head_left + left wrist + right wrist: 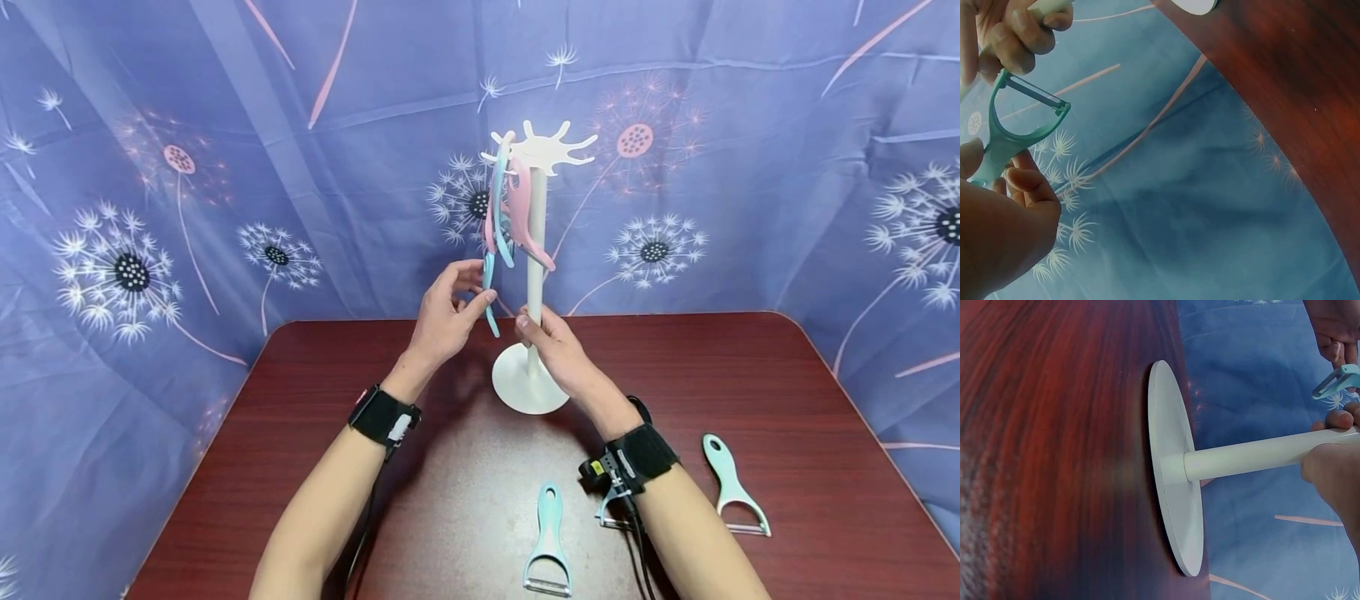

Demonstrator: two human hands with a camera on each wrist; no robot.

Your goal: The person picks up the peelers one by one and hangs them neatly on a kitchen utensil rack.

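Note:
My left hand (444, 317) pinches a teal Y-shaped peeler (1013, 140) between thumb and fingers, its blade end pointing down. It is beside the hanging peelers, left of the white stand. My right hand (558, 354) grips the stand's pole (537, 242) partway up, above the round base (1175, 487). From the left prongs of the stand's top (546, 152) hang a blue peeler (499, 212) and a pink peeler (519, 204). More pink shows behind the blue one; overlap hides how it hangs.
On the dark red table (450, 517) lie a teal peeler (550, 525) in front, another peeler (615, 507) partly hidden by the right wrist, and one more peeler (723, 471) at the right. A patterned blue curtain (360, 208) surrounds the table's back and sides.

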